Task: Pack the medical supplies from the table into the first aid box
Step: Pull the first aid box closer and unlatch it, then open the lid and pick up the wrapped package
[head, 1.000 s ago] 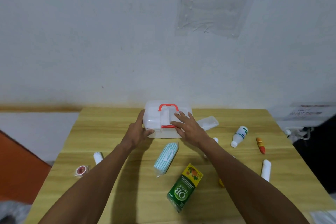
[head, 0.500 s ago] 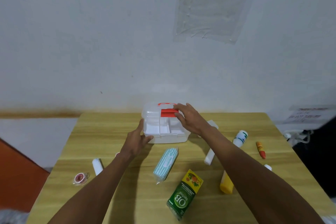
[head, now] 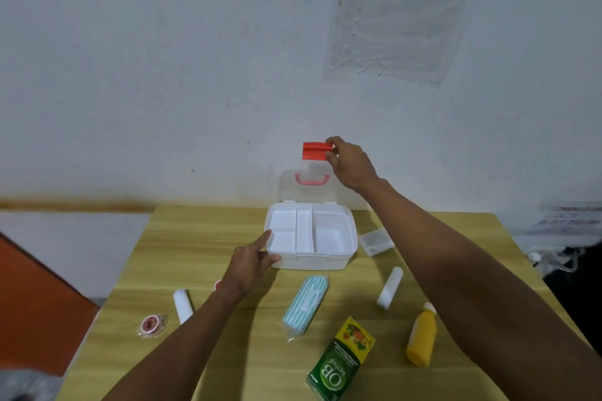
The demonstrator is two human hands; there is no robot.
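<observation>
Pinching the red latch (head: 314, 151), the right hand (head: 350, 163) holds the clear lid (head: 311, 194) upright at 12 o'clock of the white box (head: 309, 262). The left hand (head: 250, 265), fingers straight, steadies the box's 8 o'clock corner. The supplies lie unpacked on the counter (head: 195, 238), from 3 to 8 o'clock. If the pinch slips, the lid probably falls shut. Pushed too far back, it could tip the light, empty box.
</observation>
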